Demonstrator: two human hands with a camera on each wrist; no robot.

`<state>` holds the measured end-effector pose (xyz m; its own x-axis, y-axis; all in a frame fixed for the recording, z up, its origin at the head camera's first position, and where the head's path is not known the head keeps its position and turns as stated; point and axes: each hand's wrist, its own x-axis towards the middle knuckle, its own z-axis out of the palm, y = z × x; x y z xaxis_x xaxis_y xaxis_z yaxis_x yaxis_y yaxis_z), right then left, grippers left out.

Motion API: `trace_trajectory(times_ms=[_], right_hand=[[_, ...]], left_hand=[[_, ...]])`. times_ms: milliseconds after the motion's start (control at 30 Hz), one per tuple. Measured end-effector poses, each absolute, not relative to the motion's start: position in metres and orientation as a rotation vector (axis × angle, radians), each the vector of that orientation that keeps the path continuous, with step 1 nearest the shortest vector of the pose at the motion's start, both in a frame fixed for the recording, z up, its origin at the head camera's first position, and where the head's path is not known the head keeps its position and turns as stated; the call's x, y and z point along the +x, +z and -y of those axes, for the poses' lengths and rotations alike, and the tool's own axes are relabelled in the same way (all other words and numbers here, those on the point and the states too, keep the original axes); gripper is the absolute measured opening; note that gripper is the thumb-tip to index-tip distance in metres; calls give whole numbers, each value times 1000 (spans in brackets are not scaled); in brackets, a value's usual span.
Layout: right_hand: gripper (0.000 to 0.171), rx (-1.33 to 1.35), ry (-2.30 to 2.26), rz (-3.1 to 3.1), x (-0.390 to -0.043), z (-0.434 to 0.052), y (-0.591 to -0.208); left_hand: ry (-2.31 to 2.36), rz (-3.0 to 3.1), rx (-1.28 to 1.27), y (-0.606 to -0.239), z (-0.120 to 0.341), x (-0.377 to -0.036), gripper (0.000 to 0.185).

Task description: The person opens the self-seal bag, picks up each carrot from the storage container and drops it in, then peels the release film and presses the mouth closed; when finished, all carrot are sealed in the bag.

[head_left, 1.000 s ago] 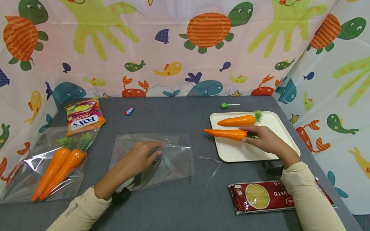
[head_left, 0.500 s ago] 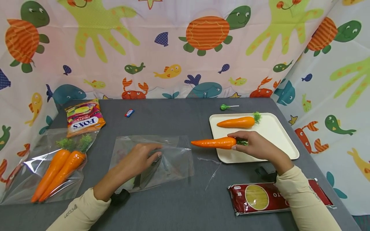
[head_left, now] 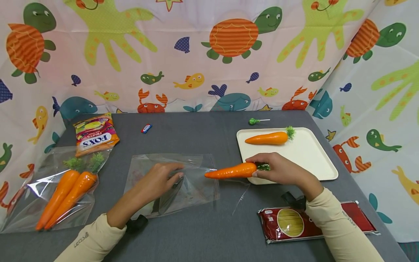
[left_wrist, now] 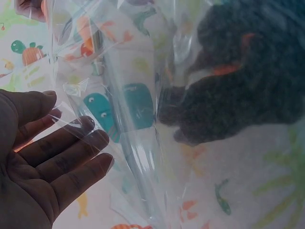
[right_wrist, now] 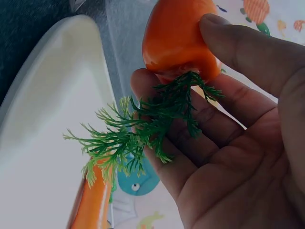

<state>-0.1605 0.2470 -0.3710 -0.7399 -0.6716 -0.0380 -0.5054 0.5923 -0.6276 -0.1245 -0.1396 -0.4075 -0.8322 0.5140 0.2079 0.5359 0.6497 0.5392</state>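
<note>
We have the carrot (head_left: 230, 171) in our right hand (head_left: 278, 169), thumb and fingers pinching it at the thick end by the leafy top (right_wrist: 128, 129); it hangs level, clear of the tray, its tip over the right end of the clear bag (head_left: 196, 185), though we cannot tell whether they touch. Its gloss suggests moulded plastic to us: probably light, stiff, a little slippery and hardly fragile, except perhaps for the feathery greens. The thick shoulder seems our best hold, sparing the greens and leaving the narrow end free. Our left hand (head_left: 162, 176) rests at the clear bag, fingers relaxed against the film rather than clenched. That film looks limp, thin and apt to cling or crease, so we would judge it best held by an edge. Round about, the tray (head_left: 314, 163) carries a second carrot (head_left: 266, 138), with a lollipop (head_left: 252, 121) behind it. A loose strip (head_left: 242, 197) lies between clear bag and tray, where it could snag. Our right sleeve (head_left: 337, 225) crosses above the pasta packet (head_left: 289, 222). On our left, a packed bag (head_left: 19, 214) holds two carrots (head_left: 57, 198) near the sweets packet (head_left: 96, 133), and a small wrapped sweet (head_left: 146, 128) lies farther back.
</note>
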Motion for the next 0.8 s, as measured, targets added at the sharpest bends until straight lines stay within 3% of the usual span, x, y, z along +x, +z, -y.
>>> trace_trajectory(times_ms=[800], right_hand=[[41,-1213,-787,-2458,-158,-195,-380]], left_hand=[[-936,2856,-893,-407,133,-122,29]])
